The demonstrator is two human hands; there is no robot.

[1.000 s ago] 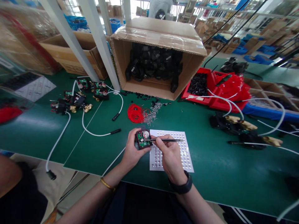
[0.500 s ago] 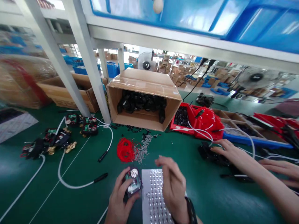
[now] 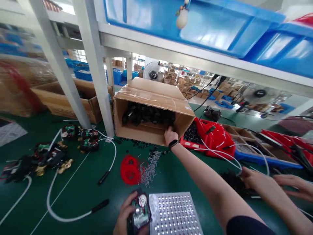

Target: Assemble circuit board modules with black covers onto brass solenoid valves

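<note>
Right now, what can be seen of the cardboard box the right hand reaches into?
The brown cardboard box sits on the green table, opening toward the wearer. Glossy tape runs along its upper front, with a small pale label near the right corner. Black parts lie heaped inside. A red bin stands at its right. The right hand reaches into the opening's lower right; whether it touches cardboard is unclear.
</note>
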